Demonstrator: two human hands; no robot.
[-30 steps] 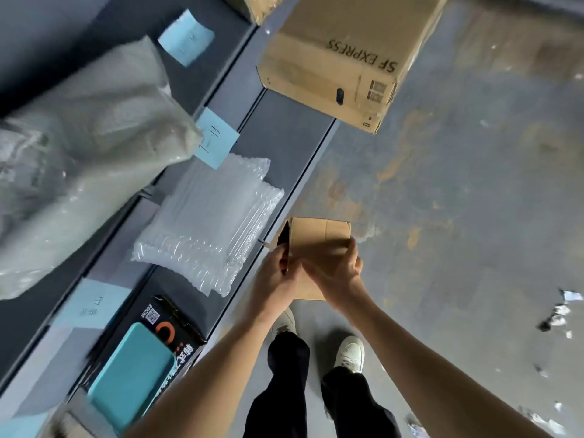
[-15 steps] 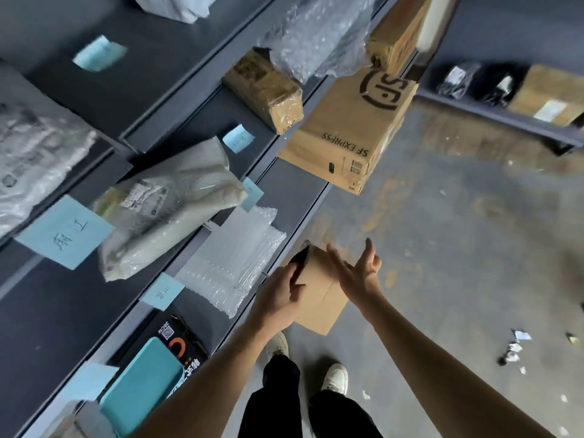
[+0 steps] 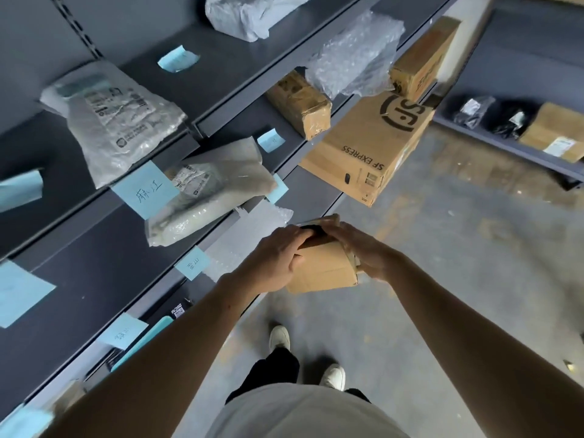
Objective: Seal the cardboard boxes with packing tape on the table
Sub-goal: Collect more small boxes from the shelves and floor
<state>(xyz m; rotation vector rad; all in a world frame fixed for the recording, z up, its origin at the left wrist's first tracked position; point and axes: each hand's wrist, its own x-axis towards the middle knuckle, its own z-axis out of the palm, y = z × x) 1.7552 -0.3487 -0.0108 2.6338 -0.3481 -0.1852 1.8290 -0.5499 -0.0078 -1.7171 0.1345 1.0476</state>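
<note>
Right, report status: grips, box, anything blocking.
Left grip holds the small box, right grip rests on its top. Box in mid-air, no tape in view. Nothing blocking.

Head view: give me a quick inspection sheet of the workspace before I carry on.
Surface: no table seen; dark shelves on the left.
Job's things: small cardboard box held off any surface, by the shelf edge; tape roll not seen.
Clutter: SF Express box overhanging the shelf edge, bubble wrap, taped parcel, grey mailer bags, blue notes.
Hands: left hand grips the box's left side; right hand lays flat fingers over its top.
Cables: nothing seen.
Surroundings: concrete floor; second shelf with parcels, far right.
</note>
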